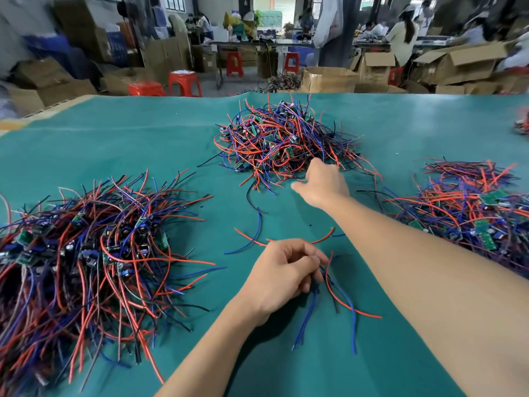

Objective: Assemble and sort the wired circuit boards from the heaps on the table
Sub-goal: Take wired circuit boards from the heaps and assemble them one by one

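1. Surface (pixel 143 144): teal cloth cover, workshop behind with red stools (pixel 184 83) and seated workers.
2. Containers: open cardboard boxes (pixel 329 78) beyond the far edge; contents cannot be told.
3. Wired boards lie in three heaps: near-left heap (pixel 86 253), far-centre heap (pixel 283 138), right heap (pixel 472 213).
4. Your left hand (pixel 286 277) pinches a small wire bundle (pixel 329 290) at near centre.
5. Your right hand (pixel 322 181) reaches into the far-centre heap's near edge; its grip cannot be told.

Head view looks down across the table (pixel 143 133).
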`<state>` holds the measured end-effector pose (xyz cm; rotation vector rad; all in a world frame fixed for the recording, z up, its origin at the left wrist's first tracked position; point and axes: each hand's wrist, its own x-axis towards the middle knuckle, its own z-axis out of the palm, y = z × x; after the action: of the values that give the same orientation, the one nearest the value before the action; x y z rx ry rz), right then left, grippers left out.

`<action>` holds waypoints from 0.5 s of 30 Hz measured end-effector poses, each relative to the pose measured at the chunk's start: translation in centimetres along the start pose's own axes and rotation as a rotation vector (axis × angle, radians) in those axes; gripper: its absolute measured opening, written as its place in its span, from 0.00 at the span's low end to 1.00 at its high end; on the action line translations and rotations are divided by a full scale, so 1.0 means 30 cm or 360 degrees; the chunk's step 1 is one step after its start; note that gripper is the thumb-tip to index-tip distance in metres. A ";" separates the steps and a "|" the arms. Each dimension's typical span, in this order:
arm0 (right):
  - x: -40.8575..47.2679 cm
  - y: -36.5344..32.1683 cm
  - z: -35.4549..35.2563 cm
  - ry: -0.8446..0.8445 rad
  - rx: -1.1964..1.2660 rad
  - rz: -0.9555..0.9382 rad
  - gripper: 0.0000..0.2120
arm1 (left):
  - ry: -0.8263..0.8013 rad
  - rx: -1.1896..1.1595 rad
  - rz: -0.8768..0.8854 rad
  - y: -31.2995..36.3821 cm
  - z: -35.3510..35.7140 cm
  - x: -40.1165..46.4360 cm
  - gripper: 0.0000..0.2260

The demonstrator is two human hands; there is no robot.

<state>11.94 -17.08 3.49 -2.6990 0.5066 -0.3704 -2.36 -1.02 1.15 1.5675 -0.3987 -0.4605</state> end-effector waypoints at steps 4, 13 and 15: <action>0.027 -0.004 0.037 0.0049 -0.0175 0.0007 0.15 | -0.0010 -0.0041 -0.0004 -0.004 -0.001 0.003 0.07; -0.073 0.020 -0.066 -0.0261 0.0338 -0.0035 0.08 | 0.0071 -0.0141 0.0005 -0.009 0.002 0.007 0.07; -0.192 0.072 -0.133 -0.0153 0.0692 -0.0057 0.10 | 0.0144 -0.0326 -0.0002 -0.004 0.003 0.013 0.07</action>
<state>4.84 -17.90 5.15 -2.2937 0.3071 -0.3158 -2.08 -1.31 1.01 1.3843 -0.2718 -0.4163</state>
